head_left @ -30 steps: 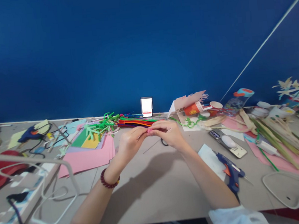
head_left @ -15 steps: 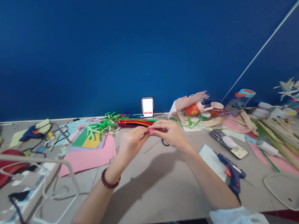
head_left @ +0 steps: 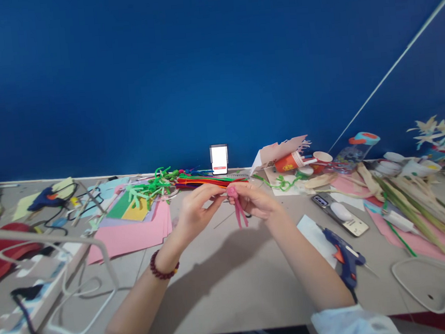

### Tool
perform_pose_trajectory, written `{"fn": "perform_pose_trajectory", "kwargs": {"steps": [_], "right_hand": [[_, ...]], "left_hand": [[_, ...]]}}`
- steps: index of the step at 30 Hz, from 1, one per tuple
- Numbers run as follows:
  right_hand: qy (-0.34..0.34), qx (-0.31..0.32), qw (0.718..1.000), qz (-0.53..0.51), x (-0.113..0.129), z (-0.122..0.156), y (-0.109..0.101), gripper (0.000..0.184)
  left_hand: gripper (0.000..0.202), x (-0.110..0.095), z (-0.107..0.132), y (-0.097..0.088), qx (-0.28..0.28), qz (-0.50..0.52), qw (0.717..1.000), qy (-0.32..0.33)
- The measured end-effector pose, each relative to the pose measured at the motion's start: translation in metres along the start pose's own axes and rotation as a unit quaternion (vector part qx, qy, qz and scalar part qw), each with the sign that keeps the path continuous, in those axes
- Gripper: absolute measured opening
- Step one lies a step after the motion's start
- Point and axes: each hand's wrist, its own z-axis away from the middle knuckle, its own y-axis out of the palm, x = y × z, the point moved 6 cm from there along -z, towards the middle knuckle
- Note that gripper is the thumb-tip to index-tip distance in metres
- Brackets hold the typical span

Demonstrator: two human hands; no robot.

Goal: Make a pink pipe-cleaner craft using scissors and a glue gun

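Both my hands are raised over the middle of the grey table (head_left: 224,281). My right hand (head_left: 257,200) pinches a small pink pipe-cleaner piece (head_left: 236,206) by its coiled top, its two ends hanging down. My left hand (head_left: 197,211), with a dark red bead bracelet (head_left: 162,270) on the wrist, has its fingertips closed at the left side of the same pink piece. Behind the hands lies a bundle of coloured pipe cleaners (head_left: 204,181).
Pink and coloured paper sheets (head_left: 134,226) lie at the left, with green twisted pipe cleaners (head_left: 150,186). A blue glue gun (head_left: 343,258) lies at the right, another (head_left: 44,198) at far left. A phone (head_left: 219,159), paper cups (head_left: 300,160), paper flowers (head_left: 433,133) and cables (head_left: 82,299) surround.
The pink piece, earlier hidden between the fingertips, now shows with its two ends hanging below my right hand. My hands have parted slightly.
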Motion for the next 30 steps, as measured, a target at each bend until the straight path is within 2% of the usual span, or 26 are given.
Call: {"fn": "perform_pose_trajectory", "kwargs": {"steps": [4, 10, 15, 19, 25, 30], "right_hand": [[0.027, 0.035, 0.999, -0.013, -0.004, 0.002, 0.004, 0.02], [0.038, 0.067, 0.996, -0.038, -0.011, 0.001, 0.004, 0.022], [0.046, 0.073, 0.996, -0.037, -0.011, 0.001, 0.007, 0.022], [0.045, 0.055, 0.996, -0.052, -0.007, 0.004, 0.012, 0.026], [-0.027, -0.015, 0.999, 0.008, 0.006, 0.006, 0.01, 0.022], [-0.102, -0.027, 0.991, 0.082, 0.017, 0.01, 0.01, 0.013]], "left_hand": [[0.019, -0.005, 0.002, -0.003, -0.018, -0.014, 0.999, 0.043], [0.026, -0.011, 0.007, -0.001, 0.018, -0.065, 0.993, 0.099], [0.024, -0.014, 0.006, -0.003, 0.033, -0.071, 0.99, 0.114], [0.022, -0.014, 0.007, -0.004, 0.032, -0.091, 0.988, 0.123], [0.021, -0.007, 0.009, -0.005, 0.014, -0.121, 0.984, 0.133], [0.02, -0.008, 0.008, -0.008, 0.01, -0.128, 0.982, 0.139]]}}
